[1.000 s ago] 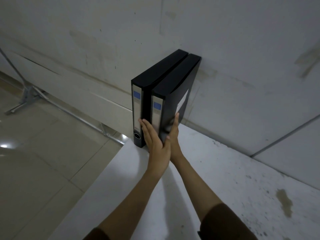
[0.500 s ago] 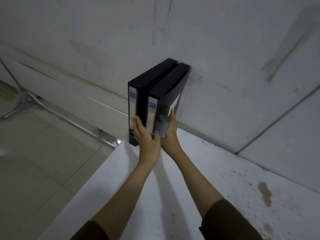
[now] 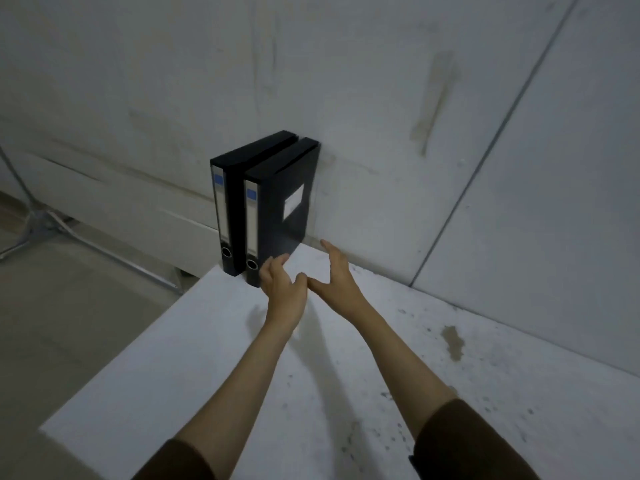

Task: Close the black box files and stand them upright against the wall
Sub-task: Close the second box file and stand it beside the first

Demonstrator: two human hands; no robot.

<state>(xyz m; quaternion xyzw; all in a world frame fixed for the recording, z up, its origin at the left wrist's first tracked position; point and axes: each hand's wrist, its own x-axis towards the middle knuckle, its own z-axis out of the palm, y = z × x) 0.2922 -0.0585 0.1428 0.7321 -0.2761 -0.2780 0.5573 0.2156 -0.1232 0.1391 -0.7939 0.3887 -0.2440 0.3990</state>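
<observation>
Two closed black box files stand upright side by side at the far left corner of the white table point(image 3: 346, 393), their back edges against the wall point(image 3: 381, 98). The left file point(image 3: 228, 216) and the right file point(image 3: 277, 209) show grey spine labels with blue squares toward me. The right file carries a white label on its side. My left hand point(image 3: 282, 282) hovers just in front of the right file's lower corner, fingers apart, holding nothing. My right hand point(image 3: 334, 275) is spread open above the table, a little to the right of the files, touching neither.
The table's left edge point(image 3: 138, 341) drops to a tiled floor point(image 3: 69, 323). A metal stand leg point(image 3: 38, 223) rests on the floor at far left. Dark stains point(image 3: 453, 341) mark the table on the right.
Both hands have let go of the right file and drawn back toward me. The files stay upright against the wall. My head has pulled back, so the view is wider.
</observation>
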